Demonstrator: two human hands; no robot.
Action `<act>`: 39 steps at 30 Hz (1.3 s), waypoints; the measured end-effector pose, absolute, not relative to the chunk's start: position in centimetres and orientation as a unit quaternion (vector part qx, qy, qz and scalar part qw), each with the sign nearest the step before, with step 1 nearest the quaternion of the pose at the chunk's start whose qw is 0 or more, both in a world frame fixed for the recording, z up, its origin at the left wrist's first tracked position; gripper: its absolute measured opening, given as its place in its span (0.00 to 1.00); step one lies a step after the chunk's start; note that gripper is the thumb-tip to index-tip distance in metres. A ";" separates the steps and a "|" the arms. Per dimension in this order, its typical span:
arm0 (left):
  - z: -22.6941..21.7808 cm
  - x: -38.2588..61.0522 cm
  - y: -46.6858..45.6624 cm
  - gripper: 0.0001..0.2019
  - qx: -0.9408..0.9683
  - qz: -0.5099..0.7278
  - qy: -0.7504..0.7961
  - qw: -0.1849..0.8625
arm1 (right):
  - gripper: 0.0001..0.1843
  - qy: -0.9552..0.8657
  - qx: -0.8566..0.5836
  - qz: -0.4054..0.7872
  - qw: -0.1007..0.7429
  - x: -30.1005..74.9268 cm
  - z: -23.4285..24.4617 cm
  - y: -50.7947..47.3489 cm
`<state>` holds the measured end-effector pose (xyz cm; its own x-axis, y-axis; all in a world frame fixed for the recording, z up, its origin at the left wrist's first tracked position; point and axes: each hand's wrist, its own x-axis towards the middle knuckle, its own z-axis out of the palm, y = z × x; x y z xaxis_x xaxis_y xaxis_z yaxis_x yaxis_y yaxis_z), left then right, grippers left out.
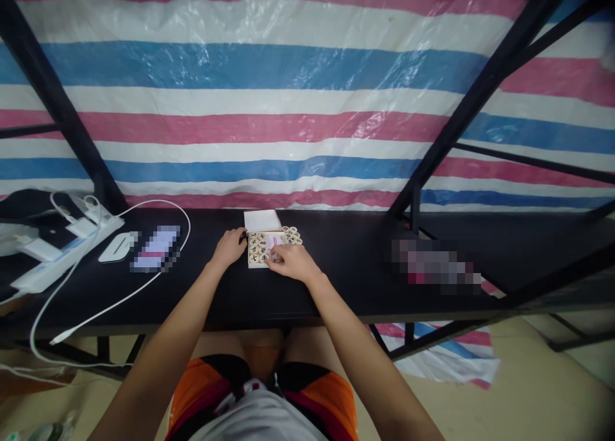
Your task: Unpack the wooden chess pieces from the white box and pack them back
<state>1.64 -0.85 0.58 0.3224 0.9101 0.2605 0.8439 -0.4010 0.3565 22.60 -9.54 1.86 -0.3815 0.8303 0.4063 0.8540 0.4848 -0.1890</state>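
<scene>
Left hand (pixel 229 245) touches shallow pale wooden box (pixel 254 264) of round wooden discs (pixel 259 242) (black desk (pixel 355 268)); right hand (pixel 293 261) fingertips rest on discs; cannot tell either grip.

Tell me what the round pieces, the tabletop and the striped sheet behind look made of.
Round pieces: likely pale wood, matte, with dark marks on top. Tabletop: black, smooth, dull sheen; painted board or laminate, cannot tell which. Striped sheet: thin plastic tarp, glossy, wrinkled with glare.

Dark characters marked the round wooden pieces (pixel 262 242) in the small box (pixel 254 263), but they were too small to be read. No other lettering could be made out anywhere.
</scene>
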 end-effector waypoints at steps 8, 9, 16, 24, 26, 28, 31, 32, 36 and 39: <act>0.4 1.5 -0.8 0.21 0.829 0.213 0.512 0.075 | 0.16 -0.834 -0.509 -0.033 0.208 22.6 1.4 -8.9; 0.5 1.5 -0.9 0.21 0.831 0.212 0.509 0.075 | 0.15 -0.834 -0.509 -0.036 0.211 22.6 1.3 -8.8; 0.4 1.5 -1.0 0.25 0.834 0.211 0.504 0.078 | 0.17 -0.845 -0.466 -0.049 0.259 22.3 1.3 -8.9; 0.4 1.6 -1.0 0.24 0.843 0.206 0.490 0.081 | 0.20 -0.868 -0.436 -0.030 0.234 21.6 1.2 -8.9; 0.4 1.6 -1.0 0.24 0.844 0.205 0.490 0.081 | 0.20 -0.865 -0.441 -0.032 0.235 21.6 1.2 -9.0; 0.5 1.6 -1.0 0.23 0.844 0.204 0.489 0.082 | 0.20 -0.865 -0.441 -0.033 0.236 21.6 1.3 -9.0; 0.6 1.6 -1.1 0.23 0.842 0.206 0.492 0.084 | 0.21 -0.871 -0.435 -0.030 0.227 21.5 1.4 -9.1; 0.6 1.6 -1.2 0.24 0.840 0.208 0.495 0.087 | 0.21 -0.872 -0.434 -0.028 0.223 21.5 1.5 -9.2; 0.7 1.6 -1.3 0.25 0.832 0.212 0.503 0.099 | 0.20 -0.869 -0.442 -0.021 0.219 21.4 1.4 -9.1; 0.8 1.6 -1.3 0.24 0.832 0.213 0.503 0.101 | 0.19 -0.866 -0.446 -0.018 0.225 21.3 1.5 -9.1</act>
